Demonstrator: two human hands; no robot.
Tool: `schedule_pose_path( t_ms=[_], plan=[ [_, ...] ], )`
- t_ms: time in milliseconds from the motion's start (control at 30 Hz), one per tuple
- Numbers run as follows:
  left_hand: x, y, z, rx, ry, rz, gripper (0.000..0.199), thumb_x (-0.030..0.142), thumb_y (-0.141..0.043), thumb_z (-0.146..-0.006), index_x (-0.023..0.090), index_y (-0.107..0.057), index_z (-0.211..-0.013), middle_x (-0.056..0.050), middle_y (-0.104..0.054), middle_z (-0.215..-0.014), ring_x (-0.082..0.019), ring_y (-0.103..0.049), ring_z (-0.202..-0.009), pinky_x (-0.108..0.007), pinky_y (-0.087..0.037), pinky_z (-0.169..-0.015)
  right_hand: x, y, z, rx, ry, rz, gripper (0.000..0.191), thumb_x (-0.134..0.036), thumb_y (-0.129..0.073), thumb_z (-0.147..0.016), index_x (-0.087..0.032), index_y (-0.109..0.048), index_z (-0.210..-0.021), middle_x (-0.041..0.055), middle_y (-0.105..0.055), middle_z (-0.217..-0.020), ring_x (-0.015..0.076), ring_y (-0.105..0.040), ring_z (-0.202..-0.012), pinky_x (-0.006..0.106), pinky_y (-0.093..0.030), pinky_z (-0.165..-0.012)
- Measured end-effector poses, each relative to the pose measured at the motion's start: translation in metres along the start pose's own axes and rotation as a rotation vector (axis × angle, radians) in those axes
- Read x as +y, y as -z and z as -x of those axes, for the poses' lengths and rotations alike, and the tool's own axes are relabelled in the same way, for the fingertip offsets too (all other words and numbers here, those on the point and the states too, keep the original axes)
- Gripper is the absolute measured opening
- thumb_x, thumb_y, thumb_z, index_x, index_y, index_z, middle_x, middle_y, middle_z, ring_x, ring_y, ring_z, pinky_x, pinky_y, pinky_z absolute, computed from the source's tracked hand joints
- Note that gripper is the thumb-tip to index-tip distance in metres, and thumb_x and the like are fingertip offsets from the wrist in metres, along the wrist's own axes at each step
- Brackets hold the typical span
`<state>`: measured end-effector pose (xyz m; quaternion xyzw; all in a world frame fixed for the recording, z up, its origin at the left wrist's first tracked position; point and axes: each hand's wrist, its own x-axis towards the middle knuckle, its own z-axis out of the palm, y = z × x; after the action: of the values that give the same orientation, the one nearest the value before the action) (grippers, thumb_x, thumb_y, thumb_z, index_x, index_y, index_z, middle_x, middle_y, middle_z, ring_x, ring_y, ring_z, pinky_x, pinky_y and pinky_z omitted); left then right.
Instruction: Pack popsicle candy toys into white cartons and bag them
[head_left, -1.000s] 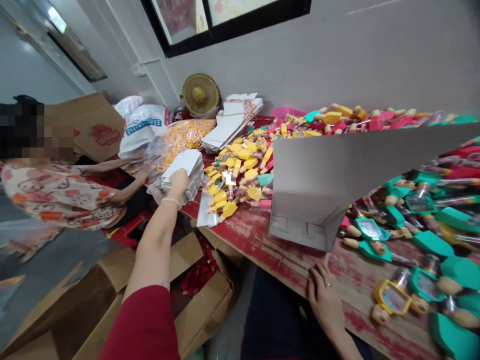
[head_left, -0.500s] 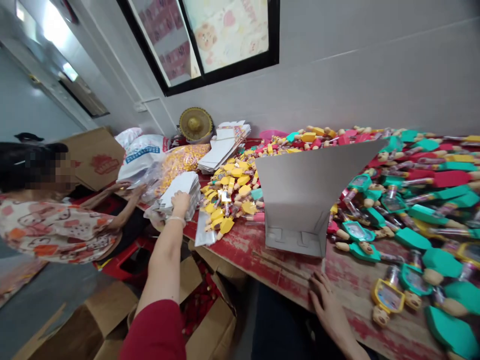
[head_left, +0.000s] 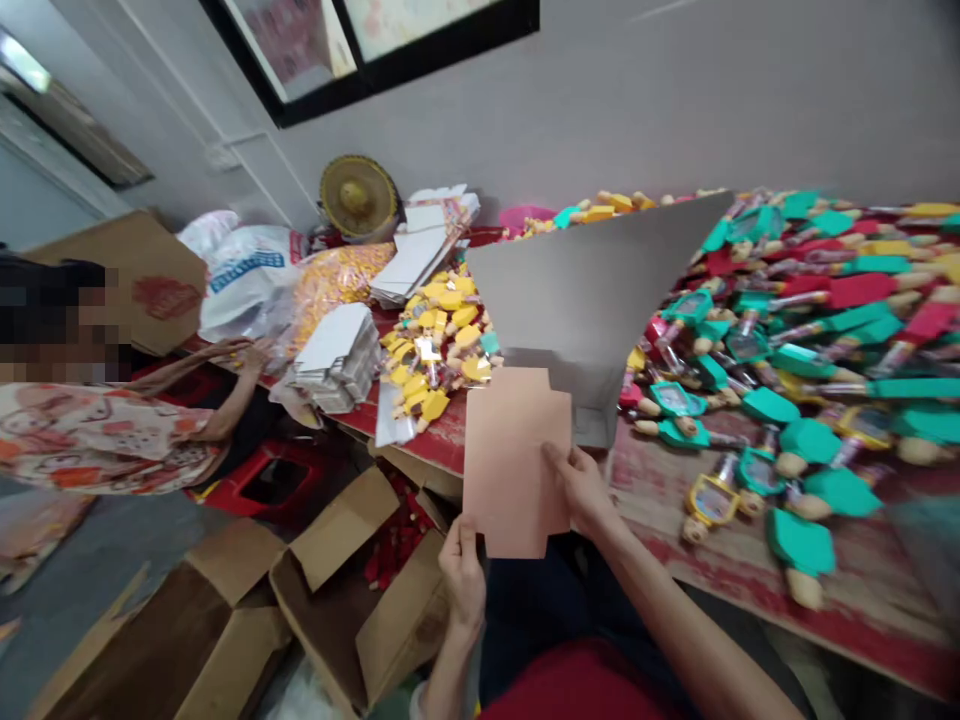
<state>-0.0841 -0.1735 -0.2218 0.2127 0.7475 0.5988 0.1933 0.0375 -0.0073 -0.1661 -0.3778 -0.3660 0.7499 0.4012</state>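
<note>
Box blank [head_left: 516,462]: left hand [head_left: 462,578], right hand [head_left: 581,490]

The grey sheet [head_left: 585,290] stands on the bench [head_left: 442,445] just behind the pink blank [head_left: 517,460], blocking the way to the far edge. A hand can pass along the near edge, over worn boards below the teal toys [head_left: 757,400]; leftward, yellow toys [head_left: 435,350] and a white card stack [head_left: 337,360] obstruct

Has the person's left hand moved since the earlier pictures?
Yes: the left hand has left the white card stack, coming back toward the person, now gripping a pink card blank.
</note>
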Motion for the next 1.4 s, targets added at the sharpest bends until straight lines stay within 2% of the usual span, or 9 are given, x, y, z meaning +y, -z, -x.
schedule_pose_path(
  t_ms=[200,333,567,733,833,933,1067,1233,1400],
  plan=[
    [0.044,-0.038,-0.021,-0.26,-0.036,-0.092,0.084,0.053,-0.08,-0.077,0.02,-0.047,-0.147,-0.018,-0.058,-0.147,-0.03,-0.058,-0.135,-0.043,-0.047,-0.113,0.013,0.029,0.021,0.174,0.014,-0.12,0.054,-0.059,-0.086,-0.065,-0.021,-0.074,-0.101,0.0083,-0.08,-0.11,0.0329,-0.072,-0.109,0.046,-0.058,-0.096],
    [0.074,-0.073,-0.022,-0.638,0.008,-0.118,0.075,0.062,-0.079,-0.073,0.014,-0.062,-0.128,-0.017,-0.071,-0.126,-0.031,-0.068,-0.115,-0.04,-0.053,-0.1,0.006,0.046,0.025,0.348,0.041,-0.275,0.049,-0.066,-0.073,-0.076,-0.023,-0.075,-0.1,0.0065,-0.079,-0.111,0.0313,-0.068,-0.12,0.044,-0.056,-0.103],
    [0.082,-0.094,-0.005,-1.051,0.295,-0.092,0.076,0.087,-0.064,-0.07,0.011,-0.066,-0.071,-0.006,-0.063,-0.065,-0.016,-0.055,-0.061,-0.028,-0.045,-0.061,0.001,0.071,0.023,0.11,-0.135,-0.19,0.056,-0.071,-0.052,-0.084,-0.021,-0.074,-0.094,0.0105,-0.079,-0.098,0.0347,-0.069,-0.111,0.05,-0.058,-0.092],
    [0.097,-0.077,-0.027,-1.161,0.226,-0.282,0.066,0.078,-0.065,-0.077,0.012,-0.066,-0.074,-0.002,-0.061,-0.065,-0.015,-0.053,-0.063,-0.026,-0.04,-0.06,-0.013,0.107,0.018,0.506,0.364,0.394,0.059,-0.06,-0.064,-0.083,-0.022,-0.063,-0.127,0.0113,-0.071,-0.123,0.0308,-0.064,-0.116,0.051,-0.05,-0.103],
    [0.099,-0.072,-0.04,-1.323,0.062,-0.528,0.061,0.072,-0.061,-0.082,0.013,-0.065,-0.069,0.0,-0.059,-0.062,-0.017,-0.053,-0.065,-0.026,-0.04,-0.062,-0.03,0.119,0.019,0.367,0.532,0.68,0.054,-0.054,-0.07,-0.082,-0.023,-0.066,-0.127,0.0118,-0.07,-0.129,0.0309,-0.062,-0.122,0.051,-0.043,-0.11],
    [0.085,-0.075,-0.05,-1.056,-0.095,-0.576,0.048,0.062,-0.074,-0.076,0.017,-0.074,-0.09,-0.007,-0.074,-0.091,-0.03,-0.066,-0.097,-0.036,-0.051,-0.084,-0.036,0.122,0.024,0.406,0.415,0.567,0.046,-0.057,-0.075,-0.078,-0.021,-0.07,-0.107,0.0093,-0.075,-0.103,0.0282,-0.068,-0.098,0.045,-0.053,-0.092],
    [0.058,-0.083,-0.054,-0.441,-0.038,-0.28,0.087,0.049,-0.087,-0.065,0.018,-0.056,-0.141,-0.019,-0.059,-0.146,-0.035,-0.053,-0.139,-0.048,-0.045,-0.113,-0.029,0.12,0.023,0.569,0.328,0.19,0.057,-0.068,-0.074,-0.075,-0.021,-0.061,-0.106,0.0027,-0.069,-0.083,0.0215,-0.065,-0.077,0.034,-0.052,-0.071],
    [0.071,-0.085,-0.063,-0.669,0.206,0.077,0.072,0.056,-0.084,-0.072,0.015,-0.066,-0.128,-0.017,-0.071,-0.131,-0.033,-0.067,-0.122,-0.048,-0.053,-0.107,-0.034,0.108,0.012,0.531,0.466,0.467,0.048,-0.069,-0.05,-0.093,-0.022,-0.059,-0.099,0.0051,-0.066,-0.096,0.0229,-0.062,-0.092,0.038,-0.05,-0.086],
    [0.102,-0.086,-0.113,-0.704,-0.126,-0.122,0.059,0.049,-0.09,-0.063,0.015,-0.075,-0.108,-0.014,-0.077,-0.113,-0.033,-0.07,-0.112,-0.049,-0.053,-0.104,-0.053,0.098,-0.015,0.341,0.589,0.713,0.05,-0.064,-0.039,-0.099,-0.022,-0.063,-0.086,0.0075,-0.066,-0.094,0.0249,-0.059,-0.095,0.041,-0.047,-0.092]
  ],
)
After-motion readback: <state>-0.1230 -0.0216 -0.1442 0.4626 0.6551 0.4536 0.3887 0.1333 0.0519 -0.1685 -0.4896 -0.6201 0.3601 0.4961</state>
